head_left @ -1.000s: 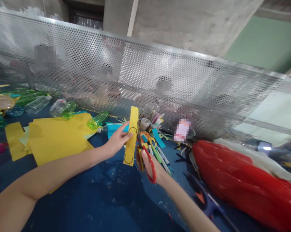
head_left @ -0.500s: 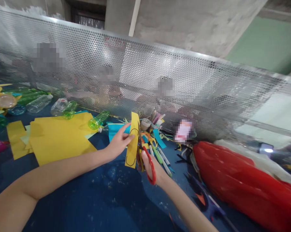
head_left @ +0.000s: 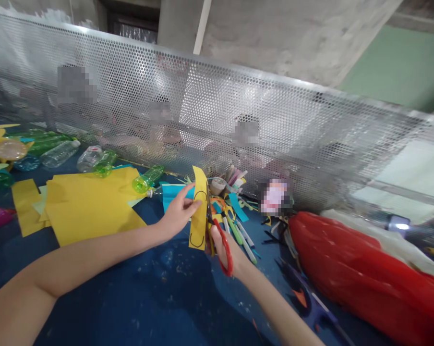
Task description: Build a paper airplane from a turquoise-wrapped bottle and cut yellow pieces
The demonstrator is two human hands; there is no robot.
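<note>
Between the thumb and fingers of my left hand [head_left: 181,211] is a strip of yellow paper [head_left: 198,218], held upright above the blue table. Two curved black lines are drawn on it, one near the middle and one near the lower end. My right hand [head_left: 226,250] grips red-handled scissors [head_left: 227,262], the thumb in the near loop. Their dark blades point up along the strip's right edge; whether they touch the paper I cannot tell. Behind my right hand lie several marker pens [head_left: 244,235] and paper scraps.
Large yellow sheets [head_left: 94,206] lie at left, with plastic bottles [head_left: 60,153] beyond them. A perforated metal screen [head_left: 210,101] runs along the back. On the right are a red plastic bag [head_left: 354,264] and a dark blue tool [head_left: 314,307], perhaps a glue gun.
The yellow strip has tilted slightly, its lower end shifting a little to the right. Both hands keep nearly the same positions and grips.
</note>
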